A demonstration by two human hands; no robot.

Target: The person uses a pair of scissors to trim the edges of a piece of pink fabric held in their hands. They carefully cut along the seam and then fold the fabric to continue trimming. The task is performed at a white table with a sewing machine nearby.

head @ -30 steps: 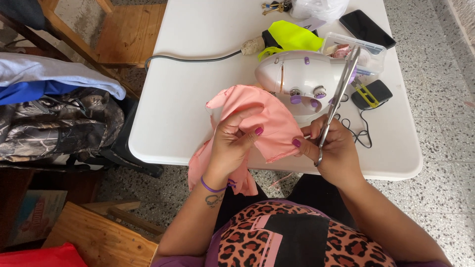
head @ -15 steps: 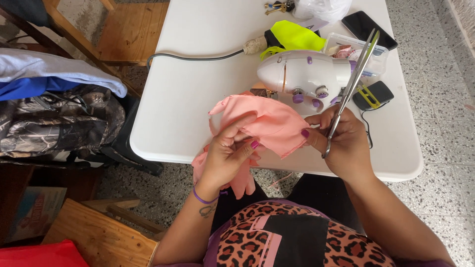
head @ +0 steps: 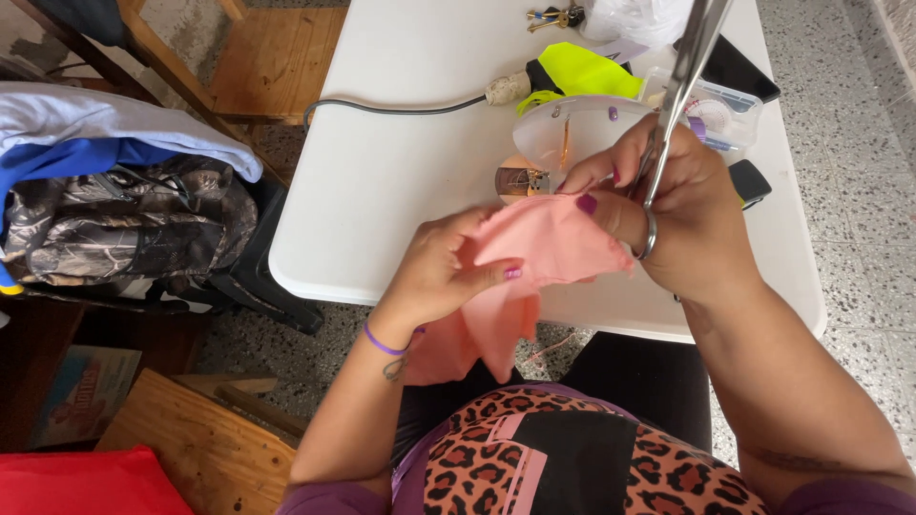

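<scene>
A piece of pink fabric point(head: 534, 250) is held up between both hands over the front edge of the white table point(head: 401, 200). My left hand point(head: 441, 272) pinches its lower left part, thumb on top. My right hand point(head: 668, 205) grips the fabric's upper right edge and also holds metal scissors point(head: 679, 86), blades pointing up and away, a finger through one ring. Behind the hands stands a small white sewing machine point(head: 572, 129), partly hidden.
A yellow-green cloth point(head: 582, 72), a grey cable point(head: 391, 107), keys point(head: 553, 16), a clear plastic box point(head: 716, 110) and two dark phones point(head: 739, 67) lie on the table. A chair with a camouflage bag point(head: 124, 229) and folded clothes stands at left.
Both hands have lifted the pink fabric closer to the camera. The scissors have swung more upright. The view has tilted, so the table looks farther back.
</scene>
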